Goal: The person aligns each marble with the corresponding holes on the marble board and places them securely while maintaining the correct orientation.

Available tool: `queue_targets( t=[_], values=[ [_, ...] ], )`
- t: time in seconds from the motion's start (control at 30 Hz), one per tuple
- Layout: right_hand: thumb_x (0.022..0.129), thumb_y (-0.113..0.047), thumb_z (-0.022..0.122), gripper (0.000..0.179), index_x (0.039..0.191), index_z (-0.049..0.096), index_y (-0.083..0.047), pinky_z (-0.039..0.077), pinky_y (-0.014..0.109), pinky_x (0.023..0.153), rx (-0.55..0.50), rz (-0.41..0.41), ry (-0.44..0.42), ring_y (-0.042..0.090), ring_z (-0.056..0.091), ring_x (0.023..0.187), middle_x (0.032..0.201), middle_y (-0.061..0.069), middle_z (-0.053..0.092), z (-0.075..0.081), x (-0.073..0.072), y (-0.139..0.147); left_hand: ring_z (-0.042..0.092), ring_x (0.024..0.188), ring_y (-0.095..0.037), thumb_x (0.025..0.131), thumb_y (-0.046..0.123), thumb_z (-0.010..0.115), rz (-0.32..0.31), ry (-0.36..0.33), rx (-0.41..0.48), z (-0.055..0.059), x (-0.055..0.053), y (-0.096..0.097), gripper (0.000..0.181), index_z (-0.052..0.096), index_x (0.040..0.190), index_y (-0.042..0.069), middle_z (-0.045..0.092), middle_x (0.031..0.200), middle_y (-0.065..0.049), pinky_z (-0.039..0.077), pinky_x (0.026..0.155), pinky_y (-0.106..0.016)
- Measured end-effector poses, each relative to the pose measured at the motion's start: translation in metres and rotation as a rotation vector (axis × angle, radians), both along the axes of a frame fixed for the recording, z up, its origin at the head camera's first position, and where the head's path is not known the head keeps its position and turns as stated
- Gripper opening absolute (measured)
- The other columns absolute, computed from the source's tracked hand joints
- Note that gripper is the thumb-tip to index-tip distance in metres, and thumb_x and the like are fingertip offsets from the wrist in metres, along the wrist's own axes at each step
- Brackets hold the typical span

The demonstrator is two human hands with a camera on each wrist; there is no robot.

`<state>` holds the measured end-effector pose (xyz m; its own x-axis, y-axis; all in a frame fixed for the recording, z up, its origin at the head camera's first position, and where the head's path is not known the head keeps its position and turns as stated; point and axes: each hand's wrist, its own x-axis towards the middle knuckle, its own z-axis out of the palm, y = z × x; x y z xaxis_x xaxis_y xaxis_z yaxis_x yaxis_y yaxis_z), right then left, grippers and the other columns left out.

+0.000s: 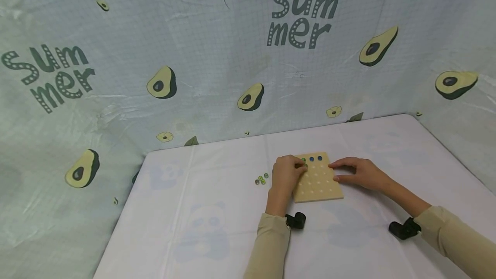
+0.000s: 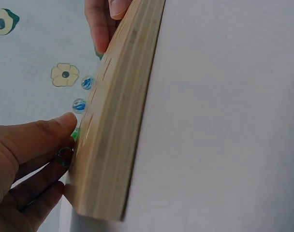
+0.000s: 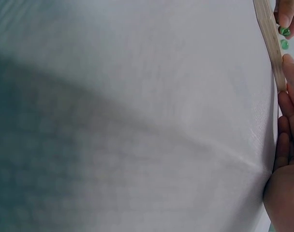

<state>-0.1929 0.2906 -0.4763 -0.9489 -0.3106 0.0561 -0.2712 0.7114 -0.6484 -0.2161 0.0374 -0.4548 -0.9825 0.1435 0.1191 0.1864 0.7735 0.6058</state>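
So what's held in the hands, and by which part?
Left hand pinches a round green glass marble by its sides. Right hand just touches the right edge of the flat beige wooden board.

White table (image 1: 217,162); holed wooden board (image 1: 318,186), loose marbles (image 1: 263,181)

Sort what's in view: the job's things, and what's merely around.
Likely the job's:
wooden board with holes
blue marbles and green marble on it
second green marble, pinched by the left hand
loose marbles left of the board

Merely around:
white tablecloth
printed backdrop
black wrist cameras
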Motion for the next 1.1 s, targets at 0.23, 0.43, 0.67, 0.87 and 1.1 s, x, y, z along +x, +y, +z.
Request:
queue_targets(
  t=[0.23, 0.43, 0.67, 0.87, 1.1],
  values=[
    [0.088, -0.043, 0.079, 0.047, 0.127, 0.072, -0.019, 0.044, 0.057, 0.107, 0.002, 0.006, 0.012, 0.036, 0.056, 0.13, 0.13, 0.006, 0.069, 0.0, -0.001, -0.001, 0.071, 0.101, -0.012, 0.085, 0.027, 0.083, -0.01, 0.021, -0.002, -0.001, -0.001, -0.002, 0.016, 0.083, 0.098, 0.02, 0.077, 0.105, 0.005, 0.058, 0.083, -0.026],
    [0.088, -0.045, 0.078, 0.047, 0.128, 0.072, -0.019, 0.043, 0.058, 0.107, -0.003, 0.011, 0.006, 0.037, 0.055, 0.131, 0.131, 0.006, 0.068, -0.001, -0.002, -0.002, 0.071, 0.101, -0.011, 0.085, 0.026, 0.084, -0.026, 0.007, 0.026, -0.002, -0.002, -0.006, 0.015, 0.083, 0.097, 0.018, 0.077, 0.105, 0.005, 0.057, 0.084, -0.025],
    [0.088, -0.045, 0.078, 0.049, 0.128, 0.071, -0.018, 0.042, 0.059, 0.108, 0.0, -0.003, -0.009, 0.038, 0.054, 0.131, 0.132, 0.008, 0.068, -0.002, -0.001, -0.002, 0.07, 0.099, -0.011, 0.088, 0.021, 0.082, -0.144, 0.029, 0.092, -0.002, -0.004, -0.016, 0.016, 0.082, 0.101, 0.012, 0.077, 0.103, 0.0, 0.055, 0.083, -0.019],
    [0.088, -0.042, 0.08, 0.047, 0.128, 0.072, -0.018, 0.043, 0.059, 0.107, 0.012, -0.007, 0.002, 0.038, 0.055, 0.13, 0.131, 0.008, 0.068, -0.003, -0.001, -0.001, 0.072, 0.096, -0.013, 0.088, 0.02, 0.081, -0.19, 0.077, 0.082, 0.002, -0.002, -0.022, 0.016, 0.082, 0.101, 0.011, 0.078, 0.103, -0.002, 0.055, 0.076, -0.017],
    [0.088, -0.043, 0.08, 0.047, 0.127, 0.072, -0.018, 0.042, 0.059, 0.107, 0.012, -0.014, -0.005, 0.039, 0.054, 0.13, 0.131, 0.009, 0.068, 0.001, 0.001, -0.001, 0.069, 0.109, -0.016, 0.092, 0.022, 0.078, -0.206, 0.072, 0.022, 0.024, -0.004, -0.04, 0.022, 0.08, 0.111, 0.012, 0.076, 0.112, -0.002, 0.056, 0.092, -0.029]
  ],
)
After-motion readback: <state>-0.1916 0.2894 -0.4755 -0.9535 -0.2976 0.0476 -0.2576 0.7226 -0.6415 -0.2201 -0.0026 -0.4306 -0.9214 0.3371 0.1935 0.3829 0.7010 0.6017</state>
